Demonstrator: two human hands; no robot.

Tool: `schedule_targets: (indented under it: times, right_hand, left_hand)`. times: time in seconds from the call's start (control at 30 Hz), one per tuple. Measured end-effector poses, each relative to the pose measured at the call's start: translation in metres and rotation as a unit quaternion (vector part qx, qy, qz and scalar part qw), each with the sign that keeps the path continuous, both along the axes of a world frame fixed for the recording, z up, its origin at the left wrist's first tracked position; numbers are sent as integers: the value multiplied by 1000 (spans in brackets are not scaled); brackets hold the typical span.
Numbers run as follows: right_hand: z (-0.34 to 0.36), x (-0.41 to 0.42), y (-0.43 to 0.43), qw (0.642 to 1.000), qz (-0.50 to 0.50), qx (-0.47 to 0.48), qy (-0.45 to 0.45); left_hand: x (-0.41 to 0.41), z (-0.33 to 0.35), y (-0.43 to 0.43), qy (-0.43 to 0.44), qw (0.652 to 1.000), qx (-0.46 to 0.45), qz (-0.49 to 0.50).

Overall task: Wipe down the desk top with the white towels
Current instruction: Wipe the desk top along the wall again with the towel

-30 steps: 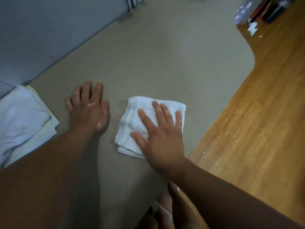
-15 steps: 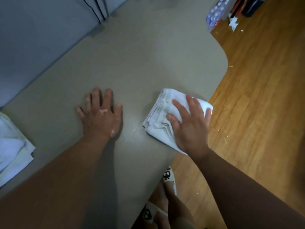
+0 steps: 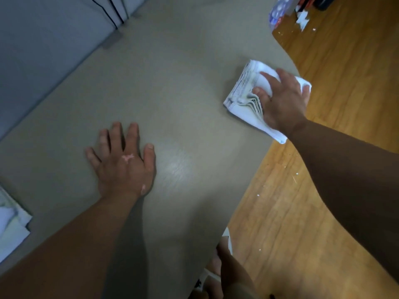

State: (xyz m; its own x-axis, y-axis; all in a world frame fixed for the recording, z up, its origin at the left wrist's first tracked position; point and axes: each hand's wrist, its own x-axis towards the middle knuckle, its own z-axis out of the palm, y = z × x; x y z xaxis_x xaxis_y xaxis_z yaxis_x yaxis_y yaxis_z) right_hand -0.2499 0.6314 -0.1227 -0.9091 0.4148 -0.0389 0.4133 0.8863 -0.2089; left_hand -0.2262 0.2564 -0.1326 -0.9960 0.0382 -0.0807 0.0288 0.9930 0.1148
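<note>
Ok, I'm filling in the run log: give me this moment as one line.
phase: wiping desk top | right hand: presses folded white towel at desk edge | left hand: flat on desk

Folded white towel [image 3: 244,98]: lies flat at the grey desk's [image 3: 162,83] curved right edge, layered edges showing, near corner overhanging, pressed under the right hand [image 3: 282,100]. Stack of white towels [image 3: 10,223]: sits at the desk's left edge.
</note>
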Motion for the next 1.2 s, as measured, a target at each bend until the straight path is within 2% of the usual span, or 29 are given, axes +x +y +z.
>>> schedule_targets:
  times: [0.23, 0.4, 0.63, 0.83, 1.2]
  right_hand:
    - [5, 34, -58, 999, -28, -14, -5]
    - [-3, 98, -130, 999, 22, 30, 27]
    - [-6, 160, -198, 993, 108, 25, 30]
    - [-2, 116, -171, 991, 128, 26, 33]
    - [-12, -41, -122, 993, 100, 30, 48]
  left_hand:
    - [-1, 0, 0, -1, 1000, 3, -2]
    - [1, 0, 0, -3, 1000, 4, 1]
    - [2, 1, 1, 4, 1000, -3, 5]
    - [2, 2, 0, 7, 1000, 1, 2]
    - [2, -1, 0, 18, 1000, -22, -1]
